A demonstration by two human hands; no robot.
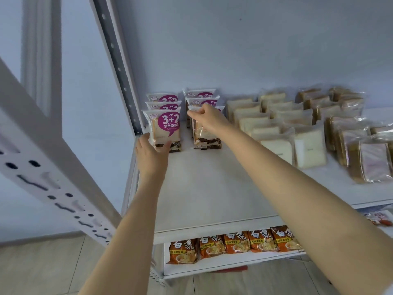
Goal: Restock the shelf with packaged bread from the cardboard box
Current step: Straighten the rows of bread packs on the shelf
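Both my hands are up on the white shelf [212, 188], near its back left corner, each on a bread packet. My left hand [152, 153] cups the bottom of the front packet [164, 128] in the leftmost row, thumb on its left edge and fingers under its lower right corner; it stands upright with two more behind it toward the wall. My right hand [209, 118] pinches the top edge of the front packet of the second row [205, 138], just beside the first, fingers closed over the seal, and that packet also stands upright on the shelf with two behind it. Further right along the back of the shelf lie rows of pale sliced bread [276, 128] in clear bags, then browner bread [348, 133] toward the right edge. On the shelf below, orange noodle packets [231, 243] line the front edge.
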